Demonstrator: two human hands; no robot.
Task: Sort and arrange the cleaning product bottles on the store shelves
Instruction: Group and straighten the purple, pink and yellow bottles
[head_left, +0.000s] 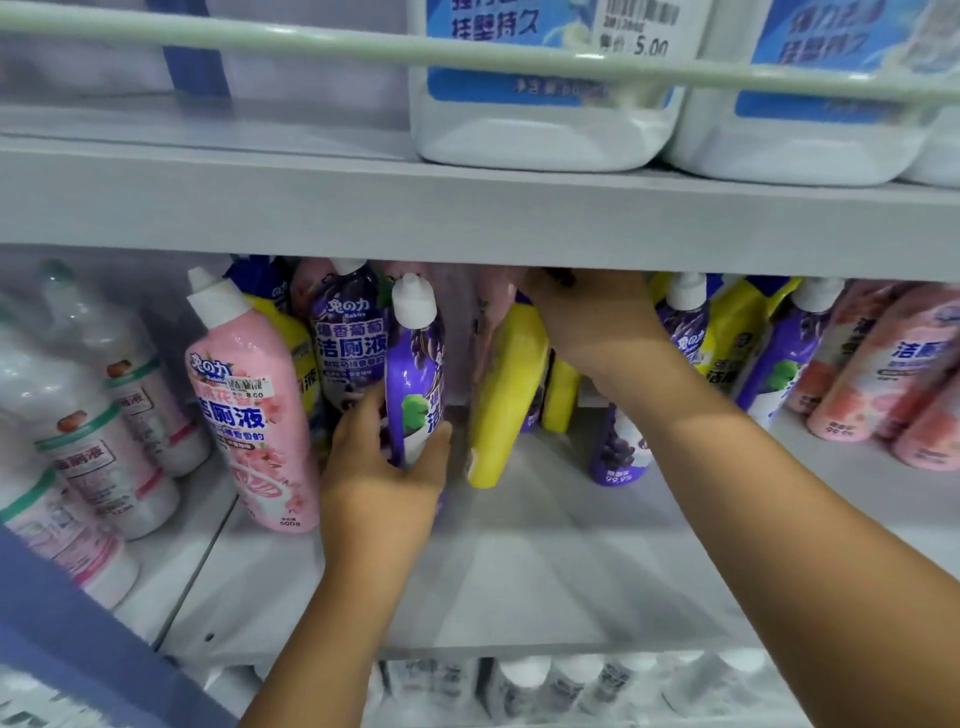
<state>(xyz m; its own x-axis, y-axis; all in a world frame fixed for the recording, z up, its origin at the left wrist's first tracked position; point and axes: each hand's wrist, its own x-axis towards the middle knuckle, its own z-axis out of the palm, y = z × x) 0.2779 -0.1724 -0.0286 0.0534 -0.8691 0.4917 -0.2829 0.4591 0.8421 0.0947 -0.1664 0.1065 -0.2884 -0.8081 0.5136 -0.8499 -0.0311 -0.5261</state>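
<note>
Left grip (387, 467) wraps the base of the purple bottle (415, 374), upright at frame centre on the shelf (545, 545). Right grip (587, 312) is up under the upper shelf edge, over the top of the leaning yellow bottle (506, 400); whether it's clamped, I can't tell. That yellow one tilts hard left, close beside the purple. Let it go and it likely topples into the purple. The pink bottle (254, 415) crowds the left hand's knuckles, so a nudge could tip it.
</note>
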